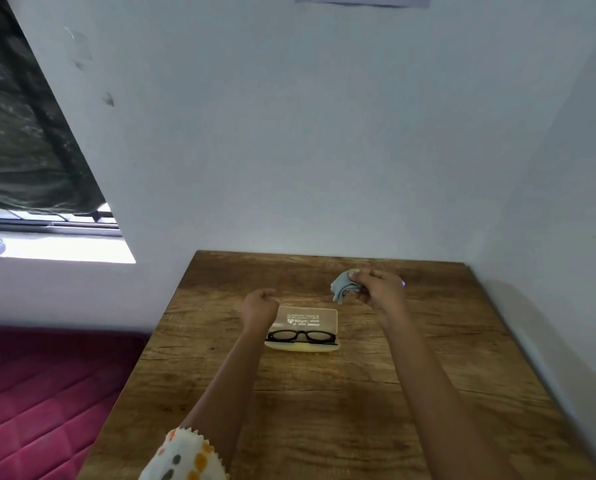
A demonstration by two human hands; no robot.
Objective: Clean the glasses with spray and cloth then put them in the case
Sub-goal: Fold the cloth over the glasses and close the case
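- Pale blue-grey walls (289, 133) meet in a corner behind a wooden tabletop (324, 393) that fills the near and middle ground.
- At far left, a window (64, 244) lets in bright light, with a dark curtain (19, 133) hanging over most of it.
- At near left, beside the tabletop, lies a magenta quilted bed (47, 393).
- An open case (310, 318) sits at the middle of the tabletop, its printed lid laid back toward the far side.
- Black-framed glasses (301, 336) lie in the near half of the case, on a pale yellow lining.
- Over the far left corner of the case is the left hand (259, 304); its grip is closed, the fingers curled in with nothing visible inside them.
- To the far right of the case, clear of it, is the right hand (379, 289); its grip is closed round a crumpled grey-blue cloth (341, 287), which bunches out to the left of the fingers.
- Both forearms reach in from the near edge; a white sleeve (185, 455) with orange and grey spots shows on the left arm.
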